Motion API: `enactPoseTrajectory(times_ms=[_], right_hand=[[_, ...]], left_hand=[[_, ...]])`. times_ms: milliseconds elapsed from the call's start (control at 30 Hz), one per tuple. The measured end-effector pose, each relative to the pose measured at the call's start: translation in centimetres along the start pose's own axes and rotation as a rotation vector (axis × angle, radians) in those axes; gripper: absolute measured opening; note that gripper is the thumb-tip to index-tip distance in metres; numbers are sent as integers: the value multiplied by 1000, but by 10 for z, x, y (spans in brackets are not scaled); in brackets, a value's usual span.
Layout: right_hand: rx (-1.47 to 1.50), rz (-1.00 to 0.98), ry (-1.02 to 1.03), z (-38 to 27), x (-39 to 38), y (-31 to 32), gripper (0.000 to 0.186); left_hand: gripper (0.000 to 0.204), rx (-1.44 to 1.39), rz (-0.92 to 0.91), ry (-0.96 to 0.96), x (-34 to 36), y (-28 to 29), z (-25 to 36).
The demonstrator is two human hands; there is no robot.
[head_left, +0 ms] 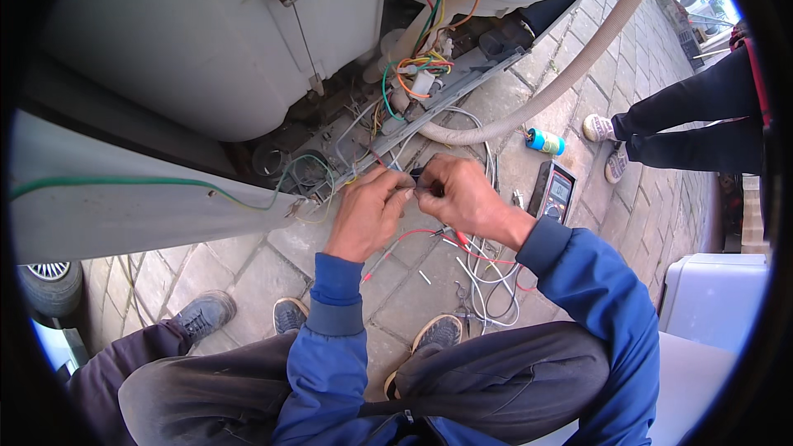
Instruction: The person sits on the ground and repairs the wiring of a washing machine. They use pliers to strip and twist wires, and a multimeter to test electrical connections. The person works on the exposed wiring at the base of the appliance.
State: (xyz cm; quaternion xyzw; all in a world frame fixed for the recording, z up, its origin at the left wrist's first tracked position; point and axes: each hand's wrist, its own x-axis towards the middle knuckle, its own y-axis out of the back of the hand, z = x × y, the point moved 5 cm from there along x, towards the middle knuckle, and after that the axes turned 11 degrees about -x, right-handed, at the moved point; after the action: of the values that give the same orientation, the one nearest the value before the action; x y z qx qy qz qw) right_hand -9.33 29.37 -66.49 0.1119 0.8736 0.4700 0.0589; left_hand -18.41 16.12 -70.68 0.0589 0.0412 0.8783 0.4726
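My left hand [372,211] and my right hand [467,198] meet fingertip to fingertip beside the lower edge of an opened white machine [206,41]. Both are closed in a pinch on thin wire running out of the machine; the fingers hide most of it, and a small dark piece shows between them. Just beyond, a bundle of coloured wires [425,66] hangs inside the metal base. A green wire [140,182] trails across the white panel to the left. Under my right wrist lie a red test lead [405,235] and a looped pale cable [487,281].
Right of my right hand a multimeter [555,192] lies on the paving, with a blue cylindrical part [545,142] past it. A ribbed grey hose [570,74] curves overhead. A person's legs [694,111] stand at right; another's shoe [205,315] is at left. A white box [714,301] sits lower right.
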Motion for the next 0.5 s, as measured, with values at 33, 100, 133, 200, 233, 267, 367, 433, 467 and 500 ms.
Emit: enactPoseTrajectory(times_ms=[33,100,133,200,233,267,367,433,467,500], right_hand=[[-91,39,118,-7,-2,-2,13],[-276,119,351,-17,-9,-8,13],[-190,105,296,-12,-8,-7,14],[-22,75,183,-2,-6,-4,15],[97,-32,36,3,-2,-5,15],[216,-139,-112,7,2,-5,14],[449,-277,-338,12,2,-5,15],[517,-293,-377,14,1,-4,16],[493,-305,-371,13,2,-3,16],[469,-317,-364,12,3,-2,17]], left_hand=[[13,-96,-20,64,0,-2,-4],[11,-226,-63,176,-1,-3,-9],[10,-261,-89,221,0,-1,-7],[11,-197,-81,169,2,0,-2],[11,-95,-44,74,1,-1,1],[12,7,-8,-21,0,-1,5],[13,149,37,-59,-1,1,8],[14,142,75,-140,-2,0,8],[14,138,93,-181,-2,0,9],[15,143,89,-197,-2,1,10]])
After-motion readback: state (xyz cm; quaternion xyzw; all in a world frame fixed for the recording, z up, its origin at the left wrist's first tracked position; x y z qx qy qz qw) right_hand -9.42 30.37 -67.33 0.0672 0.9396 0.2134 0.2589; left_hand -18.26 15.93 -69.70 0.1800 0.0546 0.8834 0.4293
